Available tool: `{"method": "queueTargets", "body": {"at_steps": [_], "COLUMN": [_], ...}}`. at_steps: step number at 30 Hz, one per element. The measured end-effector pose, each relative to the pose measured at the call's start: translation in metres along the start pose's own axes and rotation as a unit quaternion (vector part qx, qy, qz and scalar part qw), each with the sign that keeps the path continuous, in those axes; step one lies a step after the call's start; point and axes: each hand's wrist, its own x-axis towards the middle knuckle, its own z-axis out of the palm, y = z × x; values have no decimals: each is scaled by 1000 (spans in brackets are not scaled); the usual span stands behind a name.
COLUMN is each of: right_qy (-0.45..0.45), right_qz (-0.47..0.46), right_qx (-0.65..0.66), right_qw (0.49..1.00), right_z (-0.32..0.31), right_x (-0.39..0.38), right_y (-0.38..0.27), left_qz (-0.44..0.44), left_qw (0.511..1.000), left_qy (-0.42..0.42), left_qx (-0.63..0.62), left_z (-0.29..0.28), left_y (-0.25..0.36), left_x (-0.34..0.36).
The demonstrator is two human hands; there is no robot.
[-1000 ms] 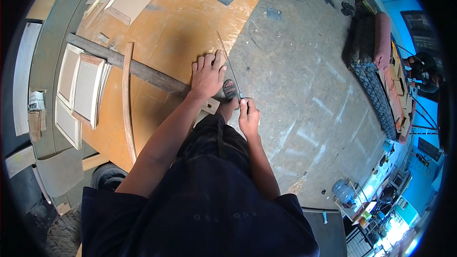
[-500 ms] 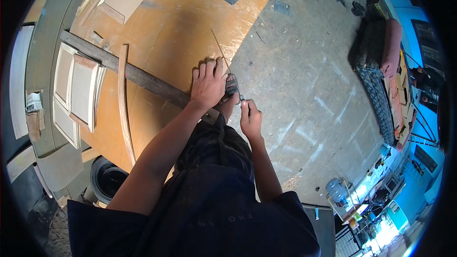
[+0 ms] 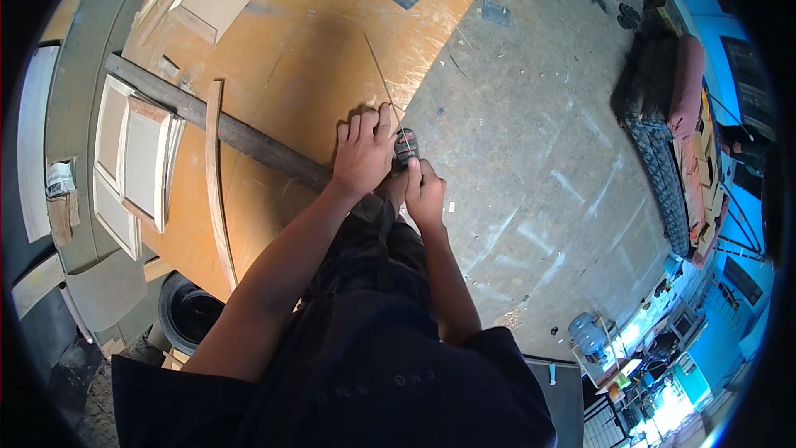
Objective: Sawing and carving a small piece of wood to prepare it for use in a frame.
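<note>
My left hand (image 3: pixel 363 154) lies on the edge area of a large orange-brown wooden sheet (image 3: pixel 290 46), fingers spread and knuckles raised. Just right of it, my right hand (image 3: pixel 425 195) is closed round the near end of what looks like a handsaw (image 3: pixel 382 73). Its thin blade is seen edge-on, running away from me past my left fingers over the sheet's right edge. My right fingers hide the handle. A sandalled foot (image 3: pixel 405 143) shows under the blade, between my hands.
A dark beam (image 3: pixel 257 142) crosses the sheet, touching a curved wood strip (image 3: pixel 215 149). Framed panels (image 3: pixel 145 162) stack at left, above a black tyre (image 3: pixel 176 307). Concrete floor (image 3: pixel 531 141) spreads right, with a small pale scrap (image 3: pixel 451 207) and a sofa (image 3: pixel 655 124) beyond.
My right hand has pushed forward and slightly left, and the saw's tip reaches farther out. The left hand stays in place. The pale scrap on the floor has come into sight.
</note>
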Motion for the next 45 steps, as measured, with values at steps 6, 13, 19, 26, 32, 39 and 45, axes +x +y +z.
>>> {"method": "queueTargets", "body": {"at_steps": [6,13,19,26,32,39,45], "right_qy": [-25,6,-16,-5,7,-44,4], "right_qz": [32,-19,14,9,-20,35,-36], "right_qx": [26,2,-24,-31,-1,-52,-15], "right_qw": [999,1000,999,999,1000,997,999], "right_z": [-29,-10,-21,-15,-12,-33,-4], "right_x": [-45,-5,-50,-26,-21,-52,-1], "right_y": [7,-11,16,-2,3,11,-5], "left_qz": [-13,-3,-6,4,-5,3,5], "left_qw": [1000,1000,1000,999,1000,999,999], "left_qy": [2,2,4,15,3,15,13], "left_qx": [14,28,27,33,29,35,31], "left_z": [-6,-3,-2,-3,-4,-8,0], "left_y": [-4,0,-1,-1,2,0,1], "left_x": [2,3,0,5,-1,1,3]}}
